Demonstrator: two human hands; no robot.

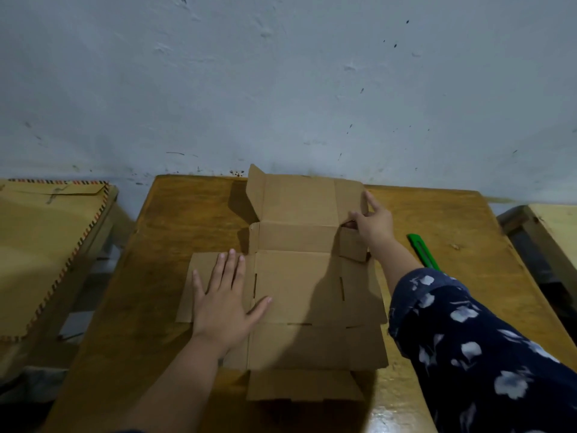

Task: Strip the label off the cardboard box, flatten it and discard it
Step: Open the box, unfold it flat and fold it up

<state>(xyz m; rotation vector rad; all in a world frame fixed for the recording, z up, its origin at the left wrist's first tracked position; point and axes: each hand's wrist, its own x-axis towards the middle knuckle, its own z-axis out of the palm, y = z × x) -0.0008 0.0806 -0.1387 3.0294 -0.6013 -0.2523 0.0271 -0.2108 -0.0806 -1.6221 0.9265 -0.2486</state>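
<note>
cardboard box (293, 289) lies opened out, centre to lower centre of frame, on the wooden table (162, 245); near panels already flat, no label visible on them. left hand (223, 301), lower left of centre, palm down with fingers spread wide on the left flap, likely pinning the sheet so it won't slide. right hand (373, 221), arm reaching to right of centre, fingers pinching the far right flap, probably to fold it down. green cutter (423, 251) lies just beyond the right forearm.

Opened cardboard box (293, 282) mid-table (162, 232), cutter (423, 251) to its right.
</note>
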